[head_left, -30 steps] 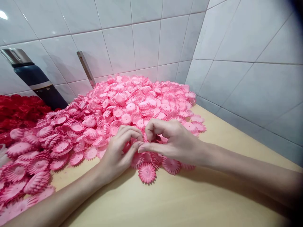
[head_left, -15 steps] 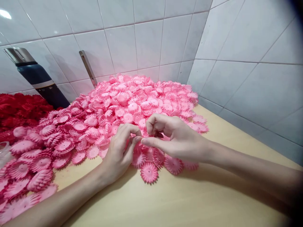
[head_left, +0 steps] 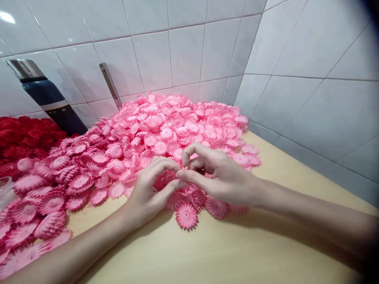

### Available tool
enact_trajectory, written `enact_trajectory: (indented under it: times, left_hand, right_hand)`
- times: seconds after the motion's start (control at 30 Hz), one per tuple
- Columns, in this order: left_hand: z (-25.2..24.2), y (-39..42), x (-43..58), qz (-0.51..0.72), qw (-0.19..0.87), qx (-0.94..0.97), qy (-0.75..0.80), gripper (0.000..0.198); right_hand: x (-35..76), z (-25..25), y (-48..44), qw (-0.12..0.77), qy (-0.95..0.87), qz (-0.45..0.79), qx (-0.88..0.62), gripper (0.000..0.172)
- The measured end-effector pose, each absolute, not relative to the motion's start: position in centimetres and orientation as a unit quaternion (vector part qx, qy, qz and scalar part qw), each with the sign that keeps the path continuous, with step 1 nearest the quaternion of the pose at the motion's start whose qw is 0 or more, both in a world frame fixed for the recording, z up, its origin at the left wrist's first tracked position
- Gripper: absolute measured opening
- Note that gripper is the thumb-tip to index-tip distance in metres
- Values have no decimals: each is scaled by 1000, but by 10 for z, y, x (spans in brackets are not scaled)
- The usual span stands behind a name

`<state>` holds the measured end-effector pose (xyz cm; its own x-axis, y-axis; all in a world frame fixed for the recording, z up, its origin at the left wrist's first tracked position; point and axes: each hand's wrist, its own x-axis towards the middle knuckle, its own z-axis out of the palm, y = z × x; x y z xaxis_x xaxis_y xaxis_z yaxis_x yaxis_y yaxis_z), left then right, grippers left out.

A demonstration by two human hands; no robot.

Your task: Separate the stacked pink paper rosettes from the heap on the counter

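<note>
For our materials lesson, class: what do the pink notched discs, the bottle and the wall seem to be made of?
Pink discs: probably matte paper or stiff fabric; they look thin, with crisply cut edges.
Bottle: likely metal; its cap gleams silver, while the dark blue body may be painted.
Wall: most likely glazed ceramic tile, given its glossy highlights and grid pattern.

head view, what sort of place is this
Probably a handicraft workspace in a room's corner: tiled walls meet behind a pale tabletop heaped with pink fringed discs.
</note>
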<state>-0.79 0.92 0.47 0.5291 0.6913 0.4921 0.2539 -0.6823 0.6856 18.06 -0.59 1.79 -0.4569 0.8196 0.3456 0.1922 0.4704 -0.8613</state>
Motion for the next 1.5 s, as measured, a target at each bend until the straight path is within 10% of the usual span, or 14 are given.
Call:
enact_trajectory:
  times: [0.83, 1.5]
  left_hand:
    - [2, 9, -7, 420, 465, 707, 327, 7]
    - [-5, 21, -9, 588, 362, 599, 406, 13]
  right_hand:
    - [187, 22, -3, 391, -747, 406, -352, 31]
    - [197, 25, 7, 474, -707, 379, -363, 16]
